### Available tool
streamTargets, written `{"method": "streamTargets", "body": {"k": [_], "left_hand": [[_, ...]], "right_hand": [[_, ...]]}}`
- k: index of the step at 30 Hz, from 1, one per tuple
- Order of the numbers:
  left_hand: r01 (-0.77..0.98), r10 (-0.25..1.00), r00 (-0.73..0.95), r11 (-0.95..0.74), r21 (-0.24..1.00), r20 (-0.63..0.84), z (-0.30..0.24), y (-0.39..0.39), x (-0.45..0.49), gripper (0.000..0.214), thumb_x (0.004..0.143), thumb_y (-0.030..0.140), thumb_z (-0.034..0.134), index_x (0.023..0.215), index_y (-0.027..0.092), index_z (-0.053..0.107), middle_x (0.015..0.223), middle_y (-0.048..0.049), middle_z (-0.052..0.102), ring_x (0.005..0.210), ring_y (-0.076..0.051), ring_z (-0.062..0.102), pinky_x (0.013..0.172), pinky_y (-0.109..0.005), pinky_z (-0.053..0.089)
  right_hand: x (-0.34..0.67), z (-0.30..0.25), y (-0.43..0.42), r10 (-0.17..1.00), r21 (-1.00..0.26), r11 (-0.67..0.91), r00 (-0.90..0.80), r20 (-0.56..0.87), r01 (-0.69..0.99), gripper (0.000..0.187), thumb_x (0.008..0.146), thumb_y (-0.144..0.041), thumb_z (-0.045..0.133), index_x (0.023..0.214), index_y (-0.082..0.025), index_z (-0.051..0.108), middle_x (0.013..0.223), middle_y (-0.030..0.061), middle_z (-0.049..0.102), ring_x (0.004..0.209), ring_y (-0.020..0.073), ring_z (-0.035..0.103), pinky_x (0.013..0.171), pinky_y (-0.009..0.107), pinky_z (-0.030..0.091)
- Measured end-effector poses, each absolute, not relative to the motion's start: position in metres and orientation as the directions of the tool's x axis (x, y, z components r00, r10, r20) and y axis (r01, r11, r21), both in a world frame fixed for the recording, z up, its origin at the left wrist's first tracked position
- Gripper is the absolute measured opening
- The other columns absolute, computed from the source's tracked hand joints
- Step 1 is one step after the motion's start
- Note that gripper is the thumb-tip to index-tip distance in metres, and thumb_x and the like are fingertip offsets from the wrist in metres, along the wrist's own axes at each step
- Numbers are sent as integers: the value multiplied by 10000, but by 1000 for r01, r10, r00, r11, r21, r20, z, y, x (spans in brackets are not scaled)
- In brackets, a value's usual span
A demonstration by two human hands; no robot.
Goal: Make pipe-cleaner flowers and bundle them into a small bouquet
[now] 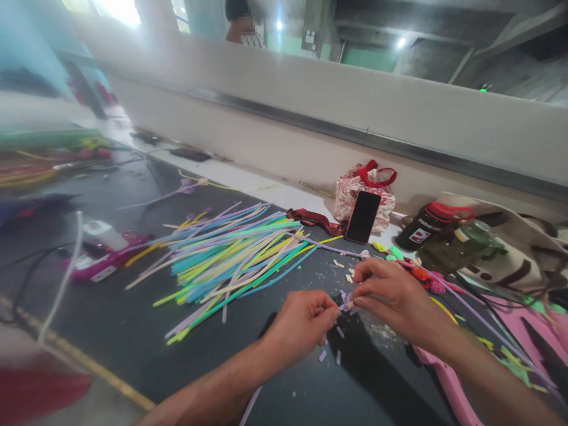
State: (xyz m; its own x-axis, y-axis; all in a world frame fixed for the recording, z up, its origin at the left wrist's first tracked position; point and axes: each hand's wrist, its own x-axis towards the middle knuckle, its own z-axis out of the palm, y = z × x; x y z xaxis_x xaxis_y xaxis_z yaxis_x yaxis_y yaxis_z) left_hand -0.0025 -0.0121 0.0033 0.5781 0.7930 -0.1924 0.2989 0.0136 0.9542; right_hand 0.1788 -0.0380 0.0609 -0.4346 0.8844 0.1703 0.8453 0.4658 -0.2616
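One small purple piece [345,300] is pinched at the fingertips of left hand [304,316] and right hand [390,291], lower right of frame centre; set between both, neither hand nearer; long axis can't be told.

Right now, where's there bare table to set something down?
One bare patch of table lies between the colourful stems, the magenta device and your left forearm. Another, nearly bare, lies between that and your right forearm, below the purple scraps. Crowded: around the phone and bottles.

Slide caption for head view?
Left hand and right hand hold a small lilac piece beside multicoloured strips on a dark table.
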Motion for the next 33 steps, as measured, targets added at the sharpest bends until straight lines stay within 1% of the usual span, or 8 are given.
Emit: {"method": "streamTargets", "body": {"k": [9,13,16,21,25,28,31,33], "left_hand": [[309,826,540,-18,951,-160,5,-11,-4,224,747,308,465,670,157,612,417,57,473,366,-62,382,420,-171,295],[300,849,520,-77,951,-96,5,-13,-6,246,756,339,473,688,157,624,437,48,477,407,-69,417,431,-174,295],[211,834,536,19,977,-132,6,-13,-6,241,757,355,487,685,152,594,425,55,469,377,-56,390,407,-165,285],[-51,717,637,407,912,-285,7,-5,-8,249,750,401,509,719,155,530,419,70,467,285,-29,308,312,-151,186],[-249,670,677,597,763,-304,5,3,-12,248,718,404,554,747,164,500,475,68,490,298,-21,327,296,-146,124],[-331,657,700,644,690,-278,3,5,-14,227,705,370,566,756,159,502,488,69,484,306,-15,324,305,-142,109],[-360,657,703,658,661,-272,2,5,-13,193,709,335,558,753,154,508,490,65,479,311,-14,322,315,-143,125],[-367,659,694,670,646,-289,2,4,-13,186,705,323,564,744,148,513,505,58,488,327,-16,347,324,-143,152]], "right_hand": [[189,67,-45,905,-372,408,-315,287,834,132,820,-240,511,796,-228,641,864,28,540,820,165,521,712,309,397],[198,68,-45,891,-409,310,-113,439,858,121,816,-273,509,847,-236,619,917,34,543,866,180,526,751,316,406],[207,67,-41,874,-444,200,46,484,873,131,804,-290,514,850,-231,621,941,36,549,887,191,526,760,318,402],[212,59,-44,935,-669,60,192,297,740,178,796,-328,502,700,-206,590,764,8,555,742,169,517,649,269,394],[190,41,-59,977,-923,-75,211,7,379,208,765,-360,525,646,-189,516,609,-23,491,556,116,449,495,215,355],[169,29,-68,976,-958,-176,168,-140,227,274,716,-317,537,543,-206,355,474,-65,374,429,81,324,409,195,265],[153,20,-73,972,-932,-196,183,-145,305,335,631,-243,546,501,-213,239,452,-87,267,427,63,233,408,185,201],[146,17,-77,981,-925,-179,127,-144,335,281,615,-225,541,516,-205,279,477,-85,278,450,63,253,425,180,206]]}}
